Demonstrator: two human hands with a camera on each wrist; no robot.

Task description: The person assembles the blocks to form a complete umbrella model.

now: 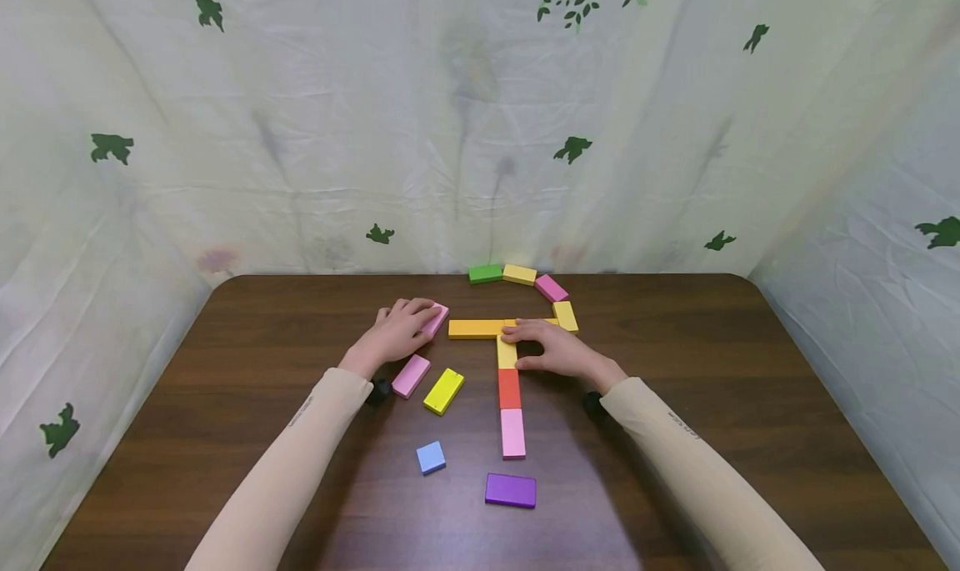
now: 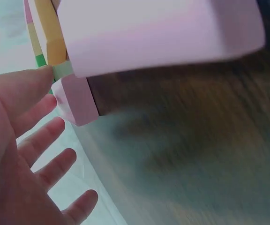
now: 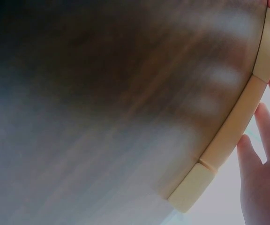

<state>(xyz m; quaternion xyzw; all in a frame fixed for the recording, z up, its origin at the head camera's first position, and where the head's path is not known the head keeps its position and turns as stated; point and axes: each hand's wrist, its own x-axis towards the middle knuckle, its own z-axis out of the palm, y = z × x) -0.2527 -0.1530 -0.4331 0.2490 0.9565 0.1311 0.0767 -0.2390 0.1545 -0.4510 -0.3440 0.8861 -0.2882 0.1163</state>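
My left hand [image 1: 397, 329] is at a pink block [image 1: 436, 319] near the far side of the table. Its thumb and index finger pinch that block's end [image 2: 78, 99], while the other fingers spread apart in the left wrist view. My right hand [image 1: 558, 350] lies over the junction of a row of orange blocks [image 1: 476, 329] and a yellow block [image 1: 507, 352]. Its fingers extend along the orange row, and the thumb tip is at the yellow block's side. Below that block, a red block [image 1: 509, 388] and a light pink block [image 1: 513, 433] continue in line.
From the orange row's right end, a pale yellow block [image 1: 566, 316], a pink one [image 1: 551, 288], another yellow one [image 1: 520, 273] and a green one [image 1: 485, 273] curve back. Loose pink [image 1: 411, 376], yellow [image 1: 444, 391], blue [image 1: 431, 458] and purple [image 1: 511, 490] blocks lie nearer.
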